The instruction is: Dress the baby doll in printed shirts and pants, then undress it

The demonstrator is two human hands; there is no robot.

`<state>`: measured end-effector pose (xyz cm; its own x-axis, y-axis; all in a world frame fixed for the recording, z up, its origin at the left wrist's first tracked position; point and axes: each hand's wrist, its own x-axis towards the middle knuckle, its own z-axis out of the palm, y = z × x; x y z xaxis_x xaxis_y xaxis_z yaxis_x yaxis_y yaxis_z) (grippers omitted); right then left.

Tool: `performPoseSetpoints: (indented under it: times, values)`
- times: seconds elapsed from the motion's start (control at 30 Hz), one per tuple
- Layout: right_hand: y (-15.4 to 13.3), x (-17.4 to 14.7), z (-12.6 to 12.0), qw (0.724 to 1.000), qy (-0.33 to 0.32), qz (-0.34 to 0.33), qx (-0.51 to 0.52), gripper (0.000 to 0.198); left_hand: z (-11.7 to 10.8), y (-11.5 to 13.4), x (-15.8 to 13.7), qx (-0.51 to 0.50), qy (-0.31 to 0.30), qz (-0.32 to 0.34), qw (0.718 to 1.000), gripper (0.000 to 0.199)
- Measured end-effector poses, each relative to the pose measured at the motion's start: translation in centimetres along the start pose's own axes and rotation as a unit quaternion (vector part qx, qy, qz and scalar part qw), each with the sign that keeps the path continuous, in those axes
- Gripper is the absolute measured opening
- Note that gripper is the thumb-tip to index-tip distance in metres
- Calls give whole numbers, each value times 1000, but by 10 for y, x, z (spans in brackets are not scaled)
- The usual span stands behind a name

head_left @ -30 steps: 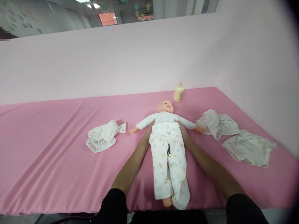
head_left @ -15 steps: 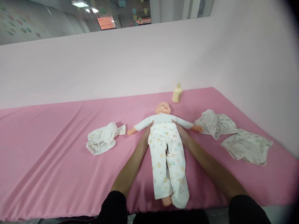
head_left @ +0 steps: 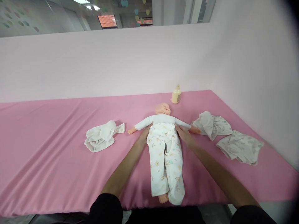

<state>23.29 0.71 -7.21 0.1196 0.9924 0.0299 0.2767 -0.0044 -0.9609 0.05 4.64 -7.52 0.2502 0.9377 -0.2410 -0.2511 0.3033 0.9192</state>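
A baby doll (head_left: 163,109) lies on its back with both arms spread, in a white long-sleeved top (head_left: 161,119) and white printed pants (head_left: 164,155). One bare foot shows below a pant leg; the other foot is hidden. At the waistband's left side, my left hand (head_left: 146,132) is closed on the pants, its fingers partly hidden. My right hand (head_left: 183,133) holds the waistband's opposite side, thumb near the top edge, with most fingers out of sight. The waistband sits high, around the doll's chest.
Pink cloth (head_left: 58,174) covers the table. A crumpled white garment (head_left: 100,137) lies left of the doll. To the right lie a bunched white garment (head_left: 211,124) and a printed white one (head_left: 241,147). A pump bottle (head_left: 176,95) stands beyond the doll's head, near the wall.
My right hand has shifted slightly outward at the waistband, and its side of the pants has moved a little. The left hand stays at its side. The view has shifted slightly.
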Motion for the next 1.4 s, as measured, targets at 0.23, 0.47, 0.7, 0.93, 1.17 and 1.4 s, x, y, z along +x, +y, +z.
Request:
performPoseSetpoints:
  times: [0.23,0.47,0.7,0.93,1.17,1.4]
  values:
    - [4,-13,-9,995,-89,12,37,58,-9,-6,-31,95,157,56,981,46]
    - [13,-14,-3,997,-72,16,1,74,1,-9,-46,254,132,133,949,52]
    - [21,-12,0,998,-36,17,-42,64,2,-6,-50,287,115,92,946,53]
    - [12,-19,2,997,-37,22,-57,54,0,-6,-50,375,115,157,906,41]
    - [20,-23,6,997,-3,-15,-76,49,-9,-5,-58,426,73,206,878,42]
    - [26,-27,4,978,39,-132,-156,46,-20,1,-75,495,23,140,857,54]
